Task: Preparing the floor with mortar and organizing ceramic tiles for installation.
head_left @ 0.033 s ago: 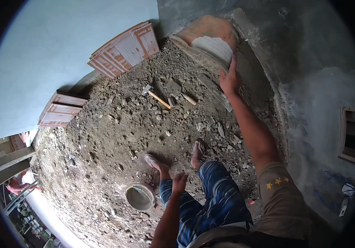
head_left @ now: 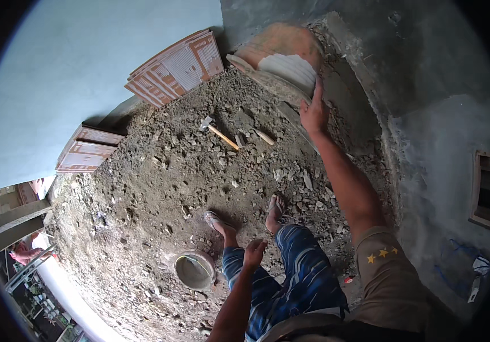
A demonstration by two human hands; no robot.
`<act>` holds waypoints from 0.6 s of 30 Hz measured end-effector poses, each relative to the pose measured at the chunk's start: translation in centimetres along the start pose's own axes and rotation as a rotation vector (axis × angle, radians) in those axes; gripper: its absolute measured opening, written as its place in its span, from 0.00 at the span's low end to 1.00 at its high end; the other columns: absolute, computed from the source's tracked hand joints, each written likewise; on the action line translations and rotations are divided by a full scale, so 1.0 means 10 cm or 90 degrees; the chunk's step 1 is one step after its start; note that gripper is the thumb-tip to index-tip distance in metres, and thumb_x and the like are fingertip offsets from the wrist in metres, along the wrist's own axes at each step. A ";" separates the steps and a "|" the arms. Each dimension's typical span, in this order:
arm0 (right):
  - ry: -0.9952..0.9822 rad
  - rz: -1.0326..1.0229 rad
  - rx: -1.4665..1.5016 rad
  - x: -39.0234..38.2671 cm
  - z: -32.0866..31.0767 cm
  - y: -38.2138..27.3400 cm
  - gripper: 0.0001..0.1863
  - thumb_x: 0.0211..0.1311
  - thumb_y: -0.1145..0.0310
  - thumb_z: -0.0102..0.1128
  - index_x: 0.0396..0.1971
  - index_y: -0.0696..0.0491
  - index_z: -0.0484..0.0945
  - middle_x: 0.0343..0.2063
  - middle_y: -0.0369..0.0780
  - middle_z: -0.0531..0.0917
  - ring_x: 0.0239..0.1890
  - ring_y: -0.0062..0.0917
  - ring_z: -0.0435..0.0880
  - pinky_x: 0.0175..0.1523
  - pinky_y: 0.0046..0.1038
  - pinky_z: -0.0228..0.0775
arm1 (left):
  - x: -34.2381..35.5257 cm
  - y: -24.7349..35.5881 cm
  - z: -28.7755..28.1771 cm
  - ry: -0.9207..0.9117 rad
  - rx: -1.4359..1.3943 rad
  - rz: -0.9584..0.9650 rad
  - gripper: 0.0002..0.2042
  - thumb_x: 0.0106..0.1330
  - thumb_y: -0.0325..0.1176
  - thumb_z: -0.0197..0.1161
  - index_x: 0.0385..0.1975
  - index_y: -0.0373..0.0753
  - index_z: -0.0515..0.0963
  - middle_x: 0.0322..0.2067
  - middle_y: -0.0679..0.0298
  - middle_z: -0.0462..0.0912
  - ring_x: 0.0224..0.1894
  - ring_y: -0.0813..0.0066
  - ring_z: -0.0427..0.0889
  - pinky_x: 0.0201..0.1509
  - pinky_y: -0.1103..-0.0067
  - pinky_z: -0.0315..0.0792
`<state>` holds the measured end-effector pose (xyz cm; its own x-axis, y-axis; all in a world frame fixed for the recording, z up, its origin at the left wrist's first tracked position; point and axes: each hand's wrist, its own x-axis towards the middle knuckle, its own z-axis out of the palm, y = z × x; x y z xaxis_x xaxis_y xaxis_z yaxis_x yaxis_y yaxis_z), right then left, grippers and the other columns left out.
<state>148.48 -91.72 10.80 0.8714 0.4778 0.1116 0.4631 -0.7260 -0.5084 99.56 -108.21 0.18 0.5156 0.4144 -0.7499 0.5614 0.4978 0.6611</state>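
Note:
At the far end, my right hand point(head_left: 314, 117) grips the right edge of an orange-brown slab point(head_left: 276, 43), with the index finger stretched along it and the thumb on the near side. A white ribbed patch shows on the slab, and a grey, rough band runs along its near edge. What lies beneath it is hidden. Over my left knee hangs my left hand point(head_left: 254, 252), its fingers curled with nothing seen in them. Between the hands, on the rubble, lie a hammer point(head_left: 222, 137) with a wooden handle and a trowel point(head_left: 263, 135).
Brown-and-white panels point(head_left: 179, 71) lean in a stack against the pale blue wall, with a smaller stack point(head_left: 88, 149) further left. A round bucket point(head_left: 211, 267) with grey contents stands left of my legs. Near the slab lies a long flat board point(head_left: 296, 122). Loose stones cover the ground.
The slab has shifted slightly left and toward me, together with my right hand. My left hand has moved a little to the right in the picture.

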 end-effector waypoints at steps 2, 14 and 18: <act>-0.025 -0.036 0.014 -0.21 0.16 -0.26 0.55 0.54 0.72 0.66 0.75 0.37 0.40 0.37 0.55 0.84 0.37 0.56 0.82 0.39 0.50 0.73 | -0.12 0.08 0.20 -0.017 0.030 -0.070 0.22 0.67 0.46 0.65 0.48 0.31 0.80 0.37 0.60 0.84 0.40 0.73 0.81 0.45 0.77 0.74; -0.079 -0.223 -0.007 -0.63 0.91 -1.30 0.58 0.45 0.78 0.66 0.76 0.39 0.42 0.41 0.52 0.84 0.39 0.51 0.83 0.41 0.47 0.75 | -0.32 -0.24 -1.83 0.211 0.006 -0.110 0.20 0.68 0.46 0.62 0.43 0.32 0.82 0.35 0.57 0.86 0.39 0.70 0.84 0.44 0.74 0.76; -0.134 -0.009 -0.060 -1.12 0.89 -1.09 0.51 0.52 0.71 0.64 0.74 0.41 0.44 0.34 0.54 0.84 0.35 0.53 0.83 0.41 0.49 0.75 | -0.61 -0.57 -2.58 0.202 -0.026 -0.212 0.19 0.69 0.45 0.62 0.48 0.34 0.80 0.38 0.61 0.85 0.37 0.71 0.85 0.36 0.77 0.77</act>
<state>132.25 -84.81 7.49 0.8164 0.5735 -0.0673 0.4964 -0.7566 -0.4256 76.56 -93.92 0.34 0.0849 0.4359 -0.8960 0.6335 0.6705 0.3862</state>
